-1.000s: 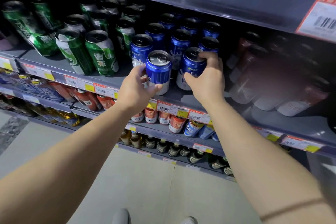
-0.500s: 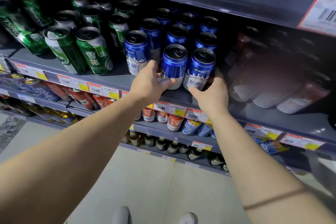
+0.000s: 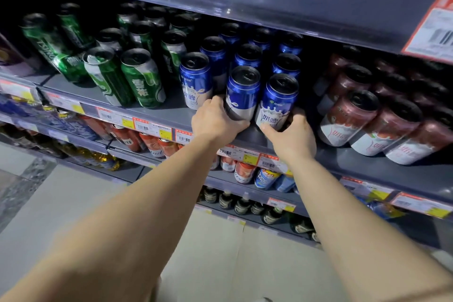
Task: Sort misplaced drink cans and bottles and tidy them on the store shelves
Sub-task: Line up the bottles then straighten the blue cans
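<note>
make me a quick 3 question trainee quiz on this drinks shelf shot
1. True or false: the left hand grips a green can.
2. Which cans stand right of the blue cans? A) green B) dark red C) yellow
3. Fill in: the right hand holds the base of a ____ can.

Key:
1. False; its grip is on a blue can.
2. B, the dark red cans; the green cans stand left.
3. Blue, the front right blue can.
</note>
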`<action>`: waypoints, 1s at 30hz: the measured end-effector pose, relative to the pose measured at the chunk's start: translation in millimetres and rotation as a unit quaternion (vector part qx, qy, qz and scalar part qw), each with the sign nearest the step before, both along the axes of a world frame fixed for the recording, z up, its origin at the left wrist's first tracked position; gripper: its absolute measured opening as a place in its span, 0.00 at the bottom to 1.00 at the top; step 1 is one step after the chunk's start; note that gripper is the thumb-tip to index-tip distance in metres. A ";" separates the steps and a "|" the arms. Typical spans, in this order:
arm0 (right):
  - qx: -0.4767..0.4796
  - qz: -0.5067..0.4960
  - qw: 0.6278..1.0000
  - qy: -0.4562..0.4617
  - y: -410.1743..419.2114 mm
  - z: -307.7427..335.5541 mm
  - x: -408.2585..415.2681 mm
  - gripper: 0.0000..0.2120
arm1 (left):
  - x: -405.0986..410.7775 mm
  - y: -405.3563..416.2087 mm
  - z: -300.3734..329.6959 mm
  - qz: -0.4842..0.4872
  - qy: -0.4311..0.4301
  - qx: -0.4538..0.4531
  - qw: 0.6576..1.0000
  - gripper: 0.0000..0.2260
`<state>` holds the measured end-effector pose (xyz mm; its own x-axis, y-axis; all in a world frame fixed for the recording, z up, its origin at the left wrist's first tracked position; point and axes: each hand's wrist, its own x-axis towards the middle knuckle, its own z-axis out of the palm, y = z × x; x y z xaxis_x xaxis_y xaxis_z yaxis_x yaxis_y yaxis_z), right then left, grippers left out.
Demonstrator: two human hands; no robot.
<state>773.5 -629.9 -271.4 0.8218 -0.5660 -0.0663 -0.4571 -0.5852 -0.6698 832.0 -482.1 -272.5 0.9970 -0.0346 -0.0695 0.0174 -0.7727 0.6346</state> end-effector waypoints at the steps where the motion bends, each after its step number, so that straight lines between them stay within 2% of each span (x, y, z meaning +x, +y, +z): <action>1: 0.001 0.003 1.000 -0.001 -0.2 -0.2 0.1 0.26 | 2.7 3.2 -0.1 -0.010 0.020 -0.029 0.999 0.30; 4: -0.005 0.000 1.000 0.004 0.3 -0.6 0.2 0.26 | 14.5 14.2 1.0 -0.039 0.044 -0.076 0.995 0.35; 6: -0.011 -0.007 1.000 0.008 2.2 -1.2 0.2 0.27 | 19.1 16.4 2.7 -0.066 0.047 -0.037 0.996 0.33; 9: -0.020 -0.030 0.999 0.014 5.5 -2.7 -1.0 0.27 | 23.9 16.9 -6.8 -0.130 0.002 0.039 0.991 0.32; 13: -0.015 -0.045 0.999 0.014 9.0 -5.4 1.5 0.31 | 29.2 27.7 -15.9 -0.184 -0.031 0.028 0.982 0.26; 18: -0.007 -0.052 0.999 0.002 5.9 -12.2 1.7 0.34 | 23.5 24.3 -11.5 -0.159 -0.052 0.008 0.986 0.23; 21: -0.006 -0.045 0.999 -0.002 4.4 -14.9 1.5 0.30 | 13.8 39.9 -6.3 -0.145 -0.083 -0.090 0.982 0.22; 24: -0.016 -0.041 0.999 0.000 2.9 -14.2 0.7 0.25 | 11.5 73.3 -1.6 -0.013 -0.191 -0.173 0.966 0.22; 26: -0.028 -0.040 0.999 0.005 2.7 -13.5 0.3 0.23 | 21.2 85.1 2.9 0.038 -0.149 -0.182 0.971 0.25; 28: -0.035 -0.036 0.999 0.008 2.7 -13.2 0.0 0.22 | 35.8 83.8 3.7 0.016 -0.055 -0.179 0.982 0.26; 30: -0.038 -0.032 0.999 0.013 2.5 -13.1 -0.2 0.22 | 48.6 81.3 2.3 -0.005 -0.019 -0.157 0.987 0.27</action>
<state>773.3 -627.5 -284.6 0.7819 -0.6220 -0.0418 -0.5117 -0.6021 -0.6129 880.6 -400.8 -270.2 0.9982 -0.0580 -0.0167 -0.0171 -0.5373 0.8432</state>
